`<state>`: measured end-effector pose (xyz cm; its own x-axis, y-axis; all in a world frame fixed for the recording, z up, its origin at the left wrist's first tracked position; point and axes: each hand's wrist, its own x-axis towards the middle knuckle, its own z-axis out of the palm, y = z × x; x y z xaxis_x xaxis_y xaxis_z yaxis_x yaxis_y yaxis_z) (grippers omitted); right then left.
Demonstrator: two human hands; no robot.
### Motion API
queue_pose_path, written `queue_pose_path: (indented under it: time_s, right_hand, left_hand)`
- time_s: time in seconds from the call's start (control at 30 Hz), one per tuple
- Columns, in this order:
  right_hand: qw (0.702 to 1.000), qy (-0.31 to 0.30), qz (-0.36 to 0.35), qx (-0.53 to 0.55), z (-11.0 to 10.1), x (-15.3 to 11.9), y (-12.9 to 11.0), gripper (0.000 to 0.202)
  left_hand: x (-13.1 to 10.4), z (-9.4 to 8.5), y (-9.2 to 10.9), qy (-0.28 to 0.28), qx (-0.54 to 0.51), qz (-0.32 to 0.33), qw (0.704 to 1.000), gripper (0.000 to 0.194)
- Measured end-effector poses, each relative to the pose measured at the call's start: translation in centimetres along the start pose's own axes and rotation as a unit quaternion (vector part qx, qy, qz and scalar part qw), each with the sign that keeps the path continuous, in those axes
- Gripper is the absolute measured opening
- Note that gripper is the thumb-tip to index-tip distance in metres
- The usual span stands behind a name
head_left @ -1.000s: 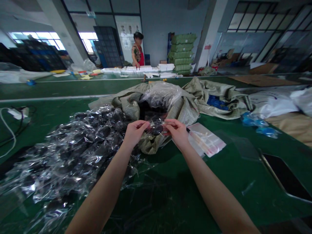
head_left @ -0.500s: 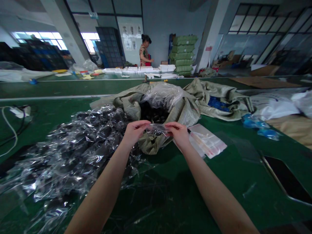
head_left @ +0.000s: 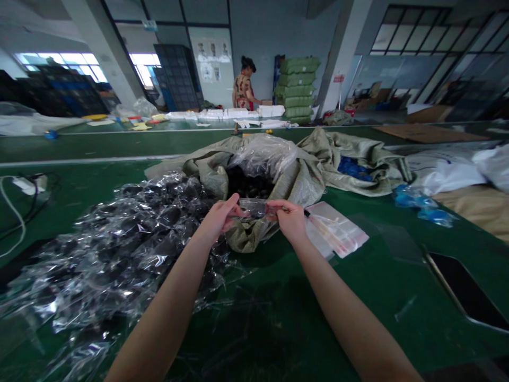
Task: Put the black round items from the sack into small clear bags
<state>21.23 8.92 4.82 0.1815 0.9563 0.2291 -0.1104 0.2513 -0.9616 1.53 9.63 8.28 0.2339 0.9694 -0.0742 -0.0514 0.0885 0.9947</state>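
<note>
A small, clear plastic-film pouch (head_left: 254, 207) is held, long axis crosswise, before a gaping olive-drab woven sack (head_left: 304, 178), its right end pinched in the right hand (head_left: 290, 216), its left end met by the left hand (head_left: 221, 216), thumb raised, grip unclear.

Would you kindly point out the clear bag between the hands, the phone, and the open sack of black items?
Clear bag (head_left: 253, 206), head view: the middle of its film.
Phone (head_left: 466, 289), head view: its dark screen.
Open sack (head_left: 303, 181), head view: the fold right of its opening.
</note>
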Motion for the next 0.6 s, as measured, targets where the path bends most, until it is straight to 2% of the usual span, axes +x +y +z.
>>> queue_pose_path:
  time_s: [0.2, 0.37, 0.6]
  right_hand:
    - [1.000, 0.003, 0.003, -0.005, -0.03, 0.21, 0.02, 0.017]
    - [1.000, 0.005, 0.019, 0.008, -0.11, 0.51, 0.29, 0.017]
    - [0.999, 0.014, 0.021, 0.021, -0.13, 0.55, 0.42, 0.016]
  left_hand:
    - [-0.41, -0.15, -0.06, -0.017, 0.074, 0.003, 0.997, 0.040]
    - [-0.20, -0.38, -0.31, -0.011, 0.132, 0.046, 0.990, 0.036]
    - [-0.11, 0.38, -0.26, 0.015, 0.114, 0.072, 0.991, 0.035]
